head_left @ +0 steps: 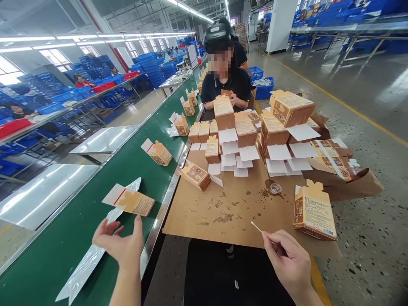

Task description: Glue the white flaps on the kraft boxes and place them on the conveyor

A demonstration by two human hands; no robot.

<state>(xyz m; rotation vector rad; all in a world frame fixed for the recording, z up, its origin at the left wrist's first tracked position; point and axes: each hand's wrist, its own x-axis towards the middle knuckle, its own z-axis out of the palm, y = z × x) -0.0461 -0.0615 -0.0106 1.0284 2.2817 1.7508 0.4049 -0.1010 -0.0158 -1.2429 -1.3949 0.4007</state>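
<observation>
Pinched between the fingers of my right hand is a cotton swab, its tip pointing up and to the left above the cardboard sheet. My left hand reaches over the green conveyor belt with thumb and fingers spread apart, holding nothing. Just beyond it lies a brown and tan carton with a white flap and a red strip. Clear plastic film stretches along the belt beneath and beside that hand. A small round clear dish stands on the cardboard, ahead of the swab.
Wet spots mark the cardboard sheet. Stacked cartons with white flaps stand at its far side, and a single carton is at the right. More cartons sit along the belt. A co-worker opposite holds a carton.
</observation>
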